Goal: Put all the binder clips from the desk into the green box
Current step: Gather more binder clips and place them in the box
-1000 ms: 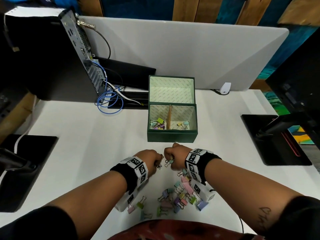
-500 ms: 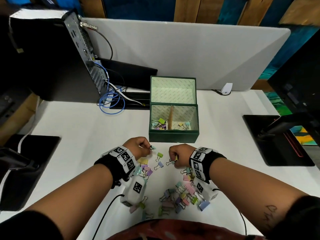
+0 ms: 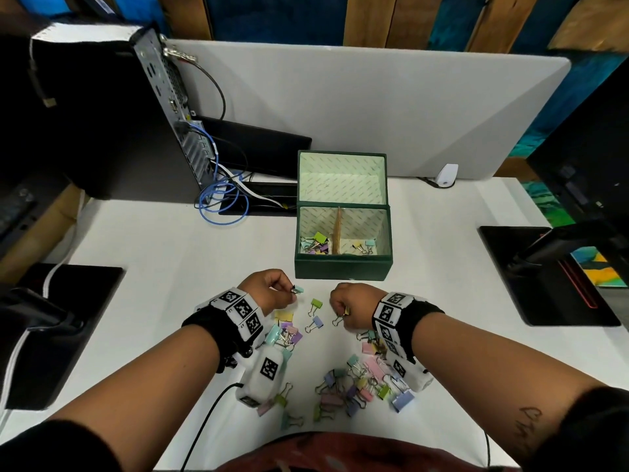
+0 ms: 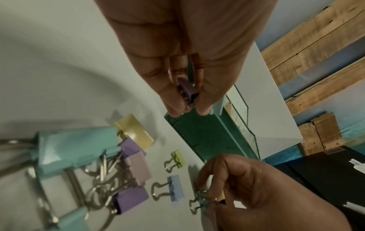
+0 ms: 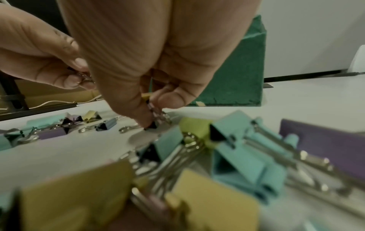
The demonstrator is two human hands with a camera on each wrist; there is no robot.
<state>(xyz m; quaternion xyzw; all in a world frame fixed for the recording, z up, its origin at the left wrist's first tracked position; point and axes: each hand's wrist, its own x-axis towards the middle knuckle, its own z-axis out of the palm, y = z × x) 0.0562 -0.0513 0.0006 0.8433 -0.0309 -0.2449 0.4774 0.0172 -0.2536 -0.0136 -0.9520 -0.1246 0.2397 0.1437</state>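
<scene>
Just in front of the open green felt-covered box (image 3: 342,265), our left hand (image 3: 269,291) pinches a small teal binder clip (image 3: 299,289) between thumb and fingertips, with a purple clip (image 4: 186,92) tucked in its curled fingers. Our right hand (image 3: 350,306), fingers curled, grips a yellow binder clip (image 3: 340,316) against the white bench (image 3: 170,284). Loose pastel clips (image 3: 354,390) lie nearer us than the box.

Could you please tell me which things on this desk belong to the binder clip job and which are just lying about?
Belongs to the job:
- green box
- binder clips loose on the desk
- clips in the left hand and right hand

Just lying about:
- computer tower
- blue cable
- white divider
- monitor base
</scene>
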